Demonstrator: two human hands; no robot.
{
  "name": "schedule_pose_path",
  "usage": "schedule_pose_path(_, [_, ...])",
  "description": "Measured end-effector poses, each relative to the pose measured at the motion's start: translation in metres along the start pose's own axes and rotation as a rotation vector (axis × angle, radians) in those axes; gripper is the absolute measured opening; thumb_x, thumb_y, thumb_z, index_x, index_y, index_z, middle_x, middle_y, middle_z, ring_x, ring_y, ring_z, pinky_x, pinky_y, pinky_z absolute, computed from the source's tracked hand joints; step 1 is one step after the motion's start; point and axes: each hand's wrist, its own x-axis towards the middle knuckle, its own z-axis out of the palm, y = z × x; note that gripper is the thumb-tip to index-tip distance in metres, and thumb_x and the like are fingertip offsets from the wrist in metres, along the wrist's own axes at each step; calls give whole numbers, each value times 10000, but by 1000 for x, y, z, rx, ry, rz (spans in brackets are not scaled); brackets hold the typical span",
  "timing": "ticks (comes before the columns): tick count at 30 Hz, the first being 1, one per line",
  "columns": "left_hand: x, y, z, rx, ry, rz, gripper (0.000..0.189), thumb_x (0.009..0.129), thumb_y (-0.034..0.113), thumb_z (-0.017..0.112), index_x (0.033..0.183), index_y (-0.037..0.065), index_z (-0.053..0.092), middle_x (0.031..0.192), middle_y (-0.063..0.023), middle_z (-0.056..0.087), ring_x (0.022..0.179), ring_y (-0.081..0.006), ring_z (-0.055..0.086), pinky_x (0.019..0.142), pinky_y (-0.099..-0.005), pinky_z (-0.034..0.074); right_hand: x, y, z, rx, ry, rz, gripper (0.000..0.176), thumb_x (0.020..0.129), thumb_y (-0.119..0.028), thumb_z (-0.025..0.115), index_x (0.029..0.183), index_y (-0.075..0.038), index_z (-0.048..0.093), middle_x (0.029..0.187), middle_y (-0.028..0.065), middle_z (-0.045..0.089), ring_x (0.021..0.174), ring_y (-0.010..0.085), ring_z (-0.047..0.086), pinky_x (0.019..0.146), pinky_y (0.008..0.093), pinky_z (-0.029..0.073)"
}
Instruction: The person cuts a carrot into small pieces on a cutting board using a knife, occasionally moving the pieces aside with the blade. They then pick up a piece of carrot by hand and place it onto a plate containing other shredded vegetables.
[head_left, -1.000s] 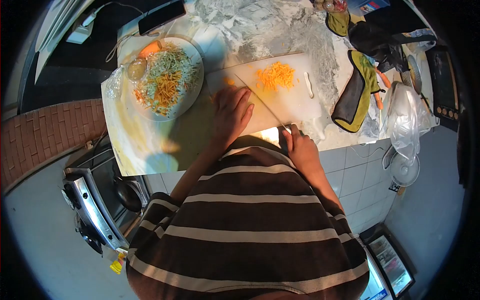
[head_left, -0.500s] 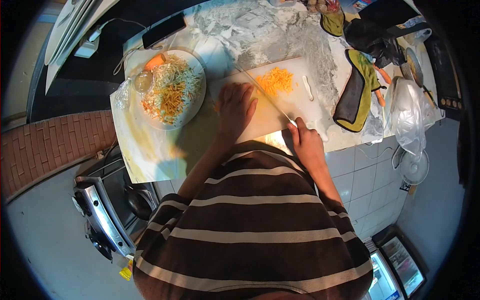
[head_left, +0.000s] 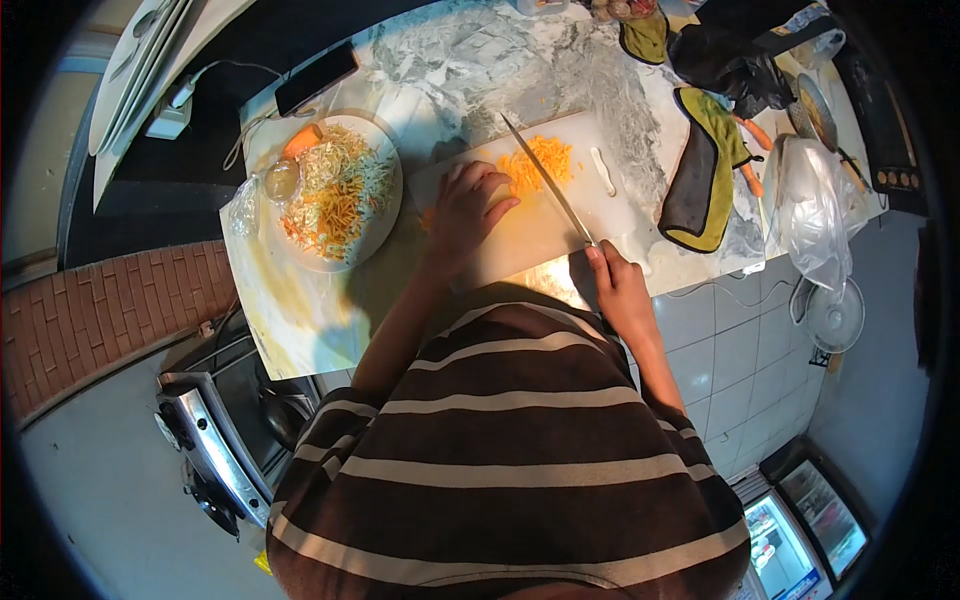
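My right hand is wrapped round the handle of a long knife, whose blade slants up and left over the white cutting board. Chopped orange pieces lie on the board behind the blade. On the board's left part rests my left hand, its fingers curled over something pale, mostly hidden under them. To the left, a round plate bears shredded orange and white vegetables, a larger orange piece and a small round container.
A black phone lies at the back left. Right of the board are a green-edged dark cloth, carrots, a black bag and a clear plastic bag. A stove stands low at the left.
The knife blade has turned more upright and right, away from my left hand. The pale thing under my left fingers now shows a little. The whole view has shifted slightly.
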Motion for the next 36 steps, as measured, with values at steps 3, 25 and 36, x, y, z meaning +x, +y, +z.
schedule_pose_path(3, [-8,-1,9,50,-20,-23,252,791,189,773,1007,119,664,1064,-56,603,1041,-281,561,922,-407,437,-1,4,2,-9,-17,-2,410,1027,-363,505,1082,25,623,717,312,608,738,514,605,627,538,452])
schedule_pose_path(25, [-26,1,-23,-29,91,-222,155,845,115,716,985,74,663,933,-80,682,950,-315,607,855,-430,477,-2,5,20,79,-203,4,414,1029,-386,486,986,6,612,793,300,628,833,501,603,709,516,462])
schedule_pose_path(36, [-13,0,-1,-20,93,-114,178,821,149,737,970,90,658,924,-59,668,915,-283,605,837,-414,464,-5,6,18,72,-92,45,452,1027,-390,490,1066,37,632,865,324,643,896,497,615,750,511,482])
